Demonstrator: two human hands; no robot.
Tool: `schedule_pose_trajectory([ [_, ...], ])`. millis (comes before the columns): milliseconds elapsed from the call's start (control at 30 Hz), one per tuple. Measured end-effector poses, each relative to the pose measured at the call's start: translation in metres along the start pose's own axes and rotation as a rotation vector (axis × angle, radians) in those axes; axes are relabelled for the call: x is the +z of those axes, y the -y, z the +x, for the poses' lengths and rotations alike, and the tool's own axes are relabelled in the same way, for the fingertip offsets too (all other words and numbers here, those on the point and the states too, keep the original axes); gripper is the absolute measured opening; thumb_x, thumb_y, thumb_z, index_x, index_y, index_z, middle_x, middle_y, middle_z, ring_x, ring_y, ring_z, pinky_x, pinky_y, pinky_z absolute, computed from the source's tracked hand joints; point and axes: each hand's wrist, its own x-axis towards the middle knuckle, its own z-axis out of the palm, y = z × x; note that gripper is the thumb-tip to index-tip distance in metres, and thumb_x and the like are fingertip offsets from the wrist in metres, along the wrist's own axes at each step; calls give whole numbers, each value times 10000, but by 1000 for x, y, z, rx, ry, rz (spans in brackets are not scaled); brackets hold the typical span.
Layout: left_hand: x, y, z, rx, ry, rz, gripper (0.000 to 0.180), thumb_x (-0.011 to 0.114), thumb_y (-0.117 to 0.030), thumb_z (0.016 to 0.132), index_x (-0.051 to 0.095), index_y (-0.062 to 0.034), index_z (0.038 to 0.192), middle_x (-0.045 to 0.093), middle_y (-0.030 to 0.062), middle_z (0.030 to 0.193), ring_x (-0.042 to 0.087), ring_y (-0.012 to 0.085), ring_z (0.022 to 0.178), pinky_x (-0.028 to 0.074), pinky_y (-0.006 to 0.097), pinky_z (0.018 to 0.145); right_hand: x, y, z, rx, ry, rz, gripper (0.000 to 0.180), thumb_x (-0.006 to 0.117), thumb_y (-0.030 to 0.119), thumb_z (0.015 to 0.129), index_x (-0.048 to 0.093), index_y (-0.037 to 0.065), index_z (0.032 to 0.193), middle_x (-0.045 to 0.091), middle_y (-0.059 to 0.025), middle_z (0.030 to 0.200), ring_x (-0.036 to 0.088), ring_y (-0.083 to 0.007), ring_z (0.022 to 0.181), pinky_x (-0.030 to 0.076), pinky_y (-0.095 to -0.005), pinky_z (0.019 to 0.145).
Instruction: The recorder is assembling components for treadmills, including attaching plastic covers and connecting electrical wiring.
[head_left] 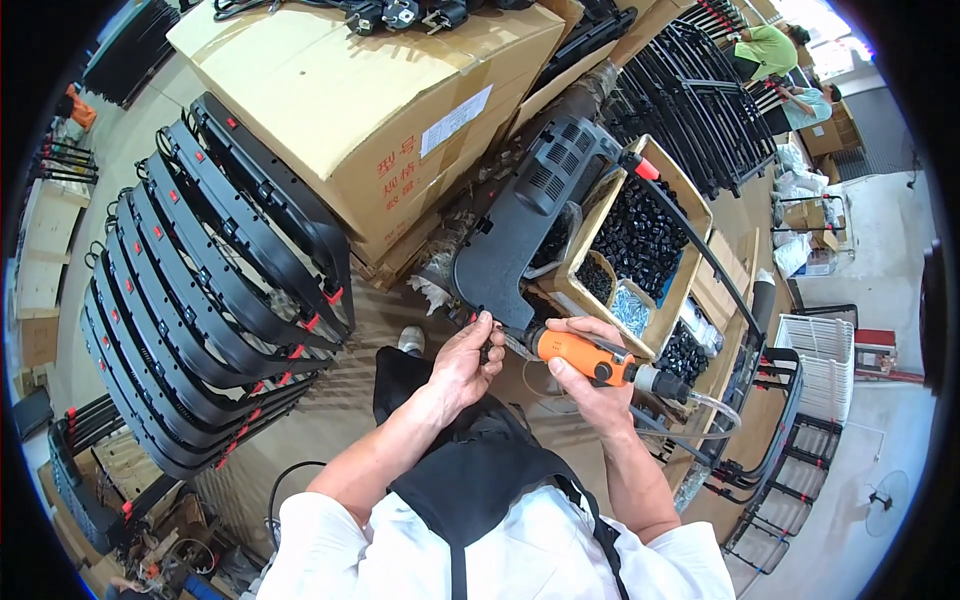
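Observation:
My right hand [597, 375] is wrapped round an orange power screwdriver [578, 352], its nose pointing left and a clear hose [725, 410] trailing from its back end. Close to that nose, my left hand [465, 362] has its fingers pinched together. A small dark piece shows between them, too covered to name. Just beyond both hands lies a dark grey curved frame [497, 255] with a vented housing [562, 165] at its far end. Its near end reaches close to my left fingertips; whether they touch cannot be told.
Right of the frame, a wooden bin [572, 285] holds black plastic parts [640, 230] and silver screws [630, 308]. A large cardboard box [330, 100] with power plugs [400, 14] on top stands beyond. Several similar frames [190, 300] are stacked at left. Two people work at far right.

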Motion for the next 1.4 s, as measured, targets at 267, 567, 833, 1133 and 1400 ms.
schedule_pose_trajectory([
  [267,-6,-7,4,-41,2,41,206,598,-285,1111,643,-84,1114,631,-2,876,555,112,700,439,230,557,6,4,8,41,7,-58,499,810,-12,881,592,16,1329,714,-146,1297,695,-234,1192,554,-392,1071],
  [567,-10,-14,6,-121,36,-30,284,583,-351,1114,637,-73,1134,631,17,881,569,129,695,469,250,587,22,9,19,51,22,-147,488,813,22,890,606,26,1332,725,-137,1292,708,-221,1174,557,-367,1052],
  [833,-4,-18,-18,-50,-65,153,336,499,-342,1148,635,-36,1173,709,66,980,650,144,790,507,279,653,44,-8,41,-23,83,-337,437,811,57,892,647,47,1298,749,-133,1237,742,-218,1105,590,-355,970],
  [1133,-29,-20,-21,1,169,313,243,511,-221,1146,659,-42,1218,652,-6,924,592,108,751,493,251,669,58,-8,51,-101,142,-456,352,822,82,872,677,46,1190,769,-131,1187,783,-244,1029,629,-352,875],
  [1400,-10,-28,-31,-50,-66,294,251,511,-223,1148,647,-28,1229,646,-8,902,589,104,735,502,260,642,55,-15,52,-71,152,-452,357,807,63,882,675,49,1213,756,-132,1221,769,-237,1043,617,-363,899],
])
